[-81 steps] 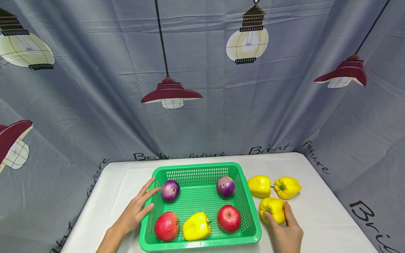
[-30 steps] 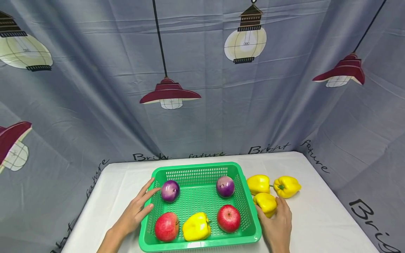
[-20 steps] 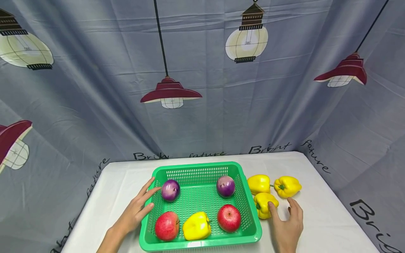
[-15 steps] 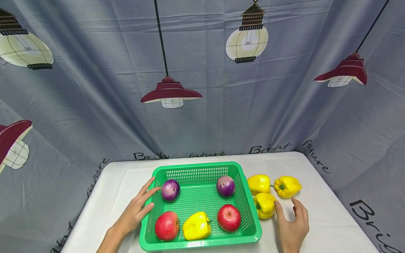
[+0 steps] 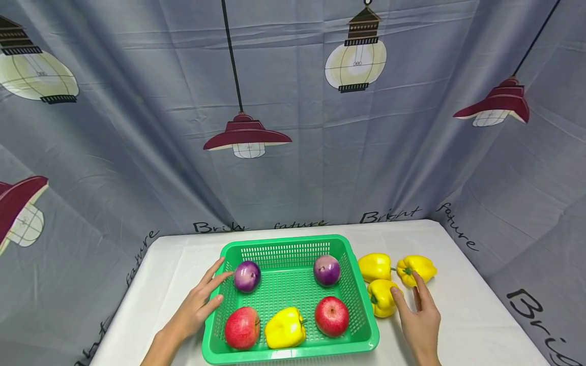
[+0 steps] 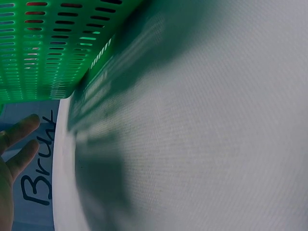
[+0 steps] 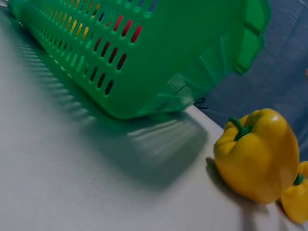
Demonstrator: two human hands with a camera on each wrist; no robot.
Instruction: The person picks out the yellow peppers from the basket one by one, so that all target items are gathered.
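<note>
Three yellow bell peppers sit on the table right of the green basket: a back left pepper [image 5: 373, 267], a back right pepper [image 5: 425, 268] and a front pepper [image 5: 381, 300] close to the basket wall. My right hand [image 5: 418, 321] is just right of the front pepper, thumb beside it, index fingertip over the near side of the back right pepper; whether it touches either is unclear. One whole pepper [image 7: 257, 159] shows in the right wrist view. My left hand [image 5: 194, 307], fingers spread, rests at the left rim of the basket [image 5: 293, 352].
In the basket lie two purple round onion-like vegetables, a left one [image 5: 246, 276] and a right one [image 5: 327, 270]. Also inside are a left apple [image 5: 241, 328], a right apple [image 5: 331, 316] and a yellow bell pepper [image 5: 285, 328]. Grey curtains surround the white table [image 5: 467, 315].
My right hand held the front pepper and shifted it back and left, beside the others. It let go, drew off to the right, then reached forward. The left hand stays put.
</note>
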